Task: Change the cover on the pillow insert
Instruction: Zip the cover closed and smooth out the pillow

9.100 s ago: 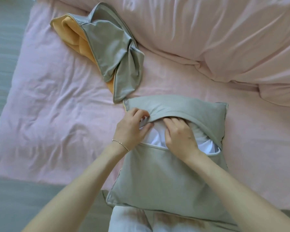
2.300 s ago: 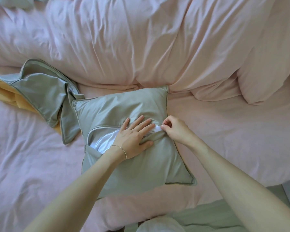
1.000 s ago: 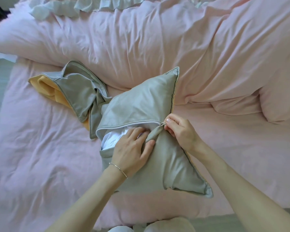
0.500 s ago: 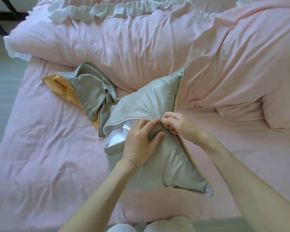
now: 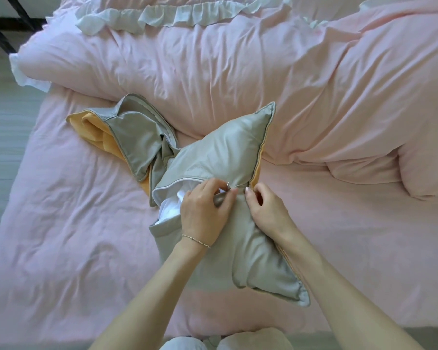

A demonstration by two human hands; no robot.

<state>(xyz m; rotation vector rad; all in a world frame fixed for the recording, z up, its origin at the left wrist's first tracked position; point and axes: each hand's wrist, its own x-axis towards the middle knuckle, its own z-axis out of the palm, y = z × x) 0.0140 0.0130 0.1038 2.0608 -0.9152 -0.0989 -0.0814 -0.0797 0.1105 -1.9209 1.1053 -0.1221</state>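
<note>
A: On the pink bed sheet (image 5: 68, 223), centre of view, lies the grey cushion cover (image 5: 225, 150) with the white pillow insert (image 5: 170, 210) showing through its open zipper mouth. Where are the hands?

B: Left hand (image 5: 202, 210) rests on the cover at the opening, thumb and forefinger pinching the small metal zipper pull (image 5: 228, 184). Right hand (image 5: 266, 210) grips the cover's edge just beside the pull, fingers curled into the fabric.

A: And the seam?

B: It appears closed only at the right end, though the fingers hide that stretch.

A: Other items?

B: Spare grey-and-orange cover (image 5: 129, 137), crumpled, touching the cushion's upper-left corner; pink duvet (image 5: 238, 59) bunched behind; a thin bracelet (image 5: 196, 240) on the left wrist.
</note>
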